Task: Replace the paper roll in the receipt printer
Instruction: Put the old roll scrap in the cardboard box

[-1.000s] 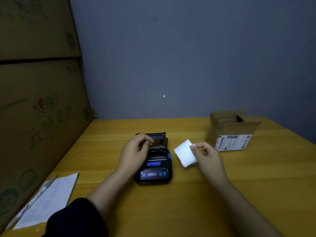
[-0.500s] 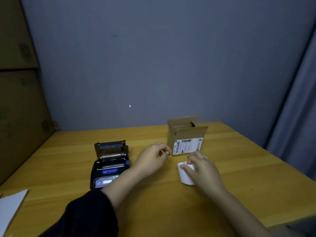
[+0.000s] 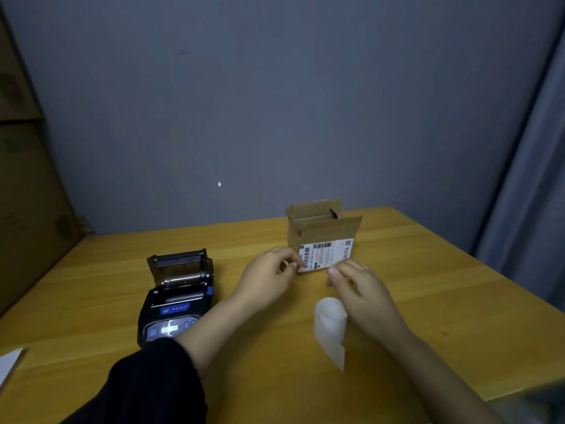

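- So the big change: a second ago the right hand (image 3: 363,289) was pinching that white scrap of paper (image 3: 331,328) up beside the printer. Now the scrap is lying curled on the table (image 3: 458,301), just off the hand at about its 7 o'clock, and the hand has let go of it.
- The left hand (image 3: 269,276) was on the open lid of the receipt printer (image 3: 175,296) back then. It's come off and swung over to the right, so the printer now sits alone at roughly 9 o'clock from both hands, lid still flipped up.
- Both hands have ended up at the front of the small cardboard box (image 3: 324,237), which sits at 12 o'clock from them, flaps open.
- Grip-wise: the left hand's thumb and fingertips are pinched close together right at the box's lower left corner, the right hand's fingers are loosely curled at the lower right corner. Neither is holding anything that I can see. It's dim and a bit soft there, so I can't say if they're actually touching the cardboard.
- What it means, imo: old paper's out and dumped, and the bay looks empty from here. The next step is fetching the fresh roll, presumably from that box, though I can't see inside it.
- There's also a white sheet (image 3: 9,362) poking in at the far left edge, not involved.
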